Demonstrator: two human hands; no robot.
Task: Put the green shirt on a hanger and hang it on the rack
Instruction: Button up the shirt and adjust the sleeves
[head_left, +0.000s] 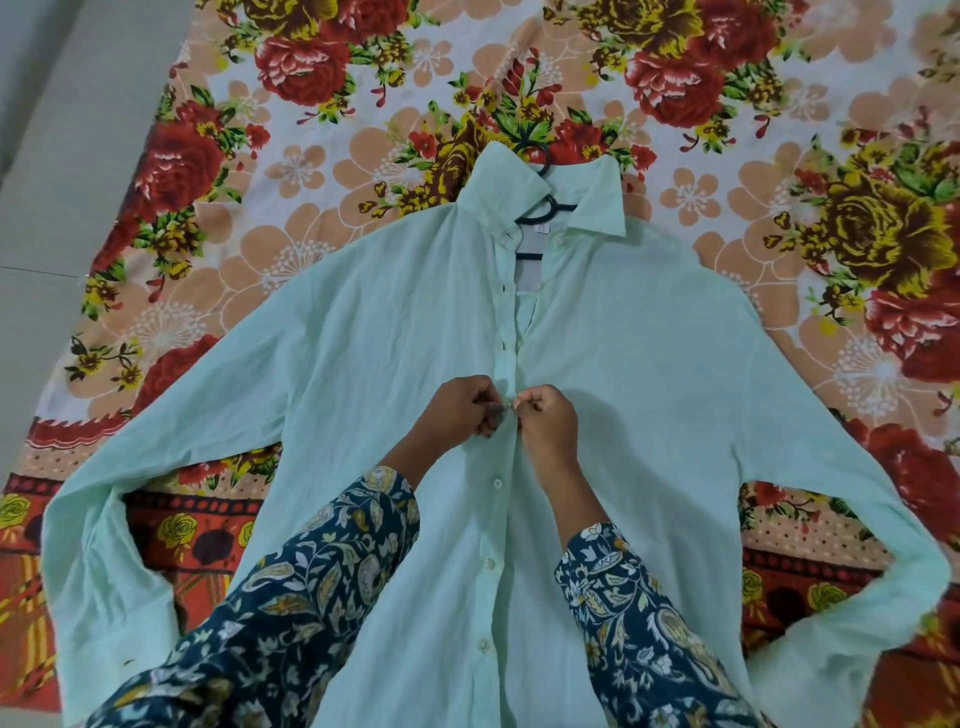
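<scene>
A pale green shirt (649, 374) lies spread flat, front up, sleeves stretched out to both sides. A dark hanger (545, 205) sits inside it; only its hook and neck show at the open collar. My left hand (465, 408) and my right hand (548, 423) meet at the button placket mid-chest, each pinching the shirt's front edge at a button. Buttons below my hands appear fastened; the placket above them gapes open.
The shirt rests on a floral bedsheet (311, 156) with red and yellow roses. A pale floor (57, 156) runs along the left side. No rack is in view. My dark patterned sleeves cover the shirt's lower front.
</scene>
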